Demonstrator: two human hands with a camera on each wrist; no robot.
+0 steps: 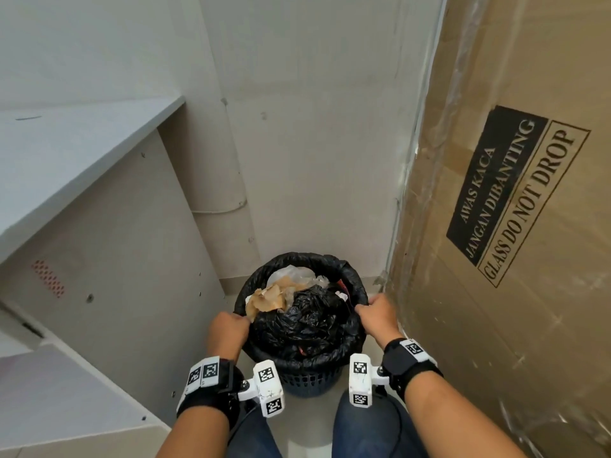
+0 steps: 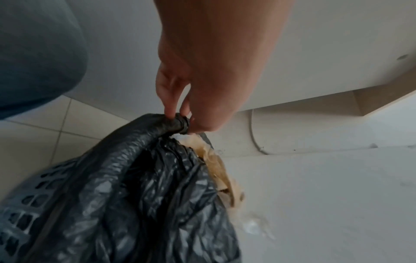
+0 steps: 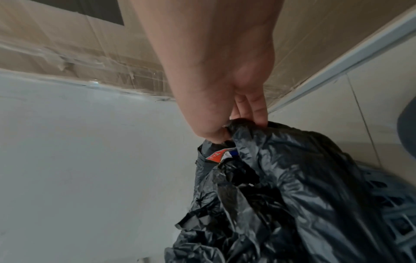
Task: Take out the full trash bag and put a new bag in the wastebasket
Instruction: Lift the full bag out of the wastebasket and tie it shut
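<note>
The full black crinkled plastic trash bag (image 1: 305, 320) sits between your hands, its mouth open and its rolled rim lifted above the dark slatted plastic wastebasket (image 1: 309, 381), which stands below and between your wrists. Your left hand (image 1: 229, 328) pinches the rolled rim on its side, thumb and fingertips (image 2: 170, 112) closed on the twisted black roll; your right hand (image 1: 377, 314) does the same on the opposite side, fingers curled round a bunched fold. Both grips are narrow pinches on thin film, not full fists. Risks as I judge them: the film is thin and creased, so a fast pull could tear it at the pinch points or let the roll slip out. The mouth is open and piled high; the crumpled brown paper (image 1: 269, 297) near your left hand and the clear plastic scrap (image 1: 292, 272) beyond it ride loose on top and could spill if the bag tips. The wastebasket looks light and its openwork wall may snag the bag and lift with it. Just right of your right hand stands the tall film-wrapped cardboard box (image 1: 515, 206) marked as glass; don't swing into it. The white laminate shelf unit (image 1: 99, 209) crowds your left.
</note>
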